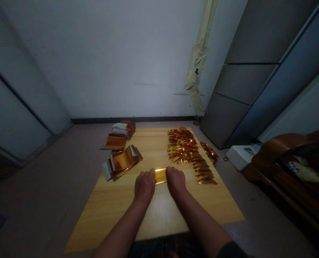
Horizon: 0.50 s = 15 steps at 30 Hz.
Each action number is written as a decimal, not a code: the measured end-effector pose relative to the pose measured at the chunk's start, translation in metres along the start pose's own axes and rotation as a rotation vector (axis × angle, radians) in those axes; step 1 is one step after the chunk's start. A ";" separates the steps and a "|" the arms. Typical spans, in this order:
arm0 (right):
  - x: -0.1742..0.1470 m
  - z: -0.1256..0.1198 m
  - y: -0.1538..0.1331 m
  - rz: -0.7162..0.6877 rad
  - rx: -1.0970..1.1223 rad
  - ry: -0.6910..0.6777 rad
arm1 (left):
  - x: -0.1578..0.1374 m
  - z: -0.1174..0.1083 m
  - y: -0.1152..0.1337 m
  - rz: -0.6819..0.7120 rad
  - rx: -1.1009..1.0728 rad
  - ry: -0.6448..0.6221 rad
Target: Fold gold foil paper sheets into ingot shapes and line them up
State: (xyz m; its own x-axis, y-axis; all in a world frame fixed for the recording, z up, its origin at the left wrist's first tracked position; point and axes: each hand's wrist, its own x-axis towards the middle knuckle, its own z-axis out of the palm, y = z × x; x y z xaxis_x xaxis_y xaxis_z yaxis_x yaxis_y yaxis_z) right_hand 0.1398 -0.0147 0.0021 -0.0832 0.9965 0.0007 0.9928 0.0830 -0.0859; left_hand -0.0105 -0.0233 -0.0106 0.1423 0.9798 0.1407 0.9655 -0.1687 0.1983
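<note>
Between my two hands, a shiny gold foil sheet [160, 176] is stretched just above or on the wooden table [108, 211]. My left hand [145, 184] is closed on the sheet's left end. Closed on the right end is my right hand [176, 179]. The hidden fingertips cover how the ends are held. To the left lies a loose stack of gold foil sheets [123, 160], curved and fanned, with grey-white backs showing. Right of my right hand, folded gold foil pieces [204, 172] overlap in a row, joining a larger group of folded pieces [183, 143].
More foil sheets [116, 142] lie at the table's far left corner. Beyond the right edge is another heap of folded foil [209, 153]. A white box [242, 156] and a wooden seat [280, 154] stand at right, near a grey refrigerator [237, 79]. A white wall [116, 64] rises behind.
</note>
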 end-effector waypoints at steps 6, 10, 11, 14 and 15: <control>-0.003 -0.004 -0.001 -0.010 -0.016 0.003 | -0.002 0.004 -0.001 -0.027 0.037 0.039; -0.003 -0.004 0.000 -0.013 -0.019 0.002 | -0.002 0.005 -0.001 -0.040 0.044 0.041; -0.002 -0.003 0.000 -0.014 -0.020 0.004 | -0.002 0.005 -0.001 -0.044 0.049 0.039; -0.002 0.000 0.001 -0.022 -0.019 0.019 | -0.003 0.005 0.001 -0.056 0.062 0.031; -0.001 0.001 0.002 -0.025 -0.019 0.025 | -0.003 0.004 0.001 -0.059 0.064 0.028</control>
State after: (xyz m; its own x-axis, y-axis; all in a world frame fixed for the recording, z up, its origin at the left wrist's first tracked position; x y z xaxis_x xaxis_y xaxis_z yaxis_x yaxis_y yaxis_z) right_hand 0.1413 -0.0159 0.0007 -0.1063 0.9939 0.0277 0.9919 0.1080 -0.0668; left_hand -0.0090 -0.0258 -0.0150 0.0796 0.9842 0.1583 0.9841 -0.1029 0.1446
